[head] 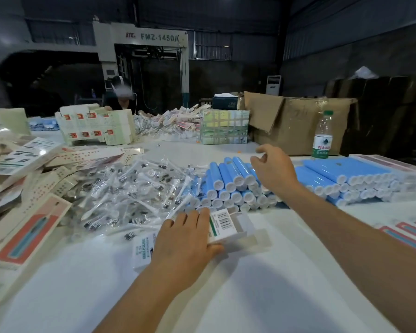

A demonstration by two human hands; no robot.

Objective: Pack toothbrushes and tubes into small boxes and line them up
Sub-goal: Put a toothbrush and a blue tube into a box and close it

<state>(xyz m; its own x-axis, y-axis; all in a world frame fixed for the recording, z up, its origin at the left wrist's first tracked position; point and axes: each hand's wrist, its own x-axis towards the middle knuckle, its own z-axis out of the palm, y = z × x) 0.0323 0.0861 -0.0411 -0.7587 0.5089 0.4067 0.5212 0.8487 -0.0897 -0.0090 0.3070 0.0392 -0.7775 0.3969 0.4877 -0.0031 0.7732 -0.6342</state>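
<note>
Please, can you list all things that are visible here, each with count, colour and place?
blue tubes: many, blue with white caps, stacked mid-table
wrapped toothbrushes: many, white in clear wrap, heaped left of the tubes
small box: one, white with barcode, near centre
flat cartons: many, beige and red, left edge
water bottle: one, clear, green cap, far right
cardboard box: one, brown, back
left hand: on the small box
right hand: above the tubes, empty

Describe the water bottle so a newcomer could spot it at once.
Start at the big brown cardboard carton at the table's far right. The water bottle stands upright right in front of it, beyond the blue tubes. It is the only clear bottle there, with a green cap and a green-and-white label.
</note>
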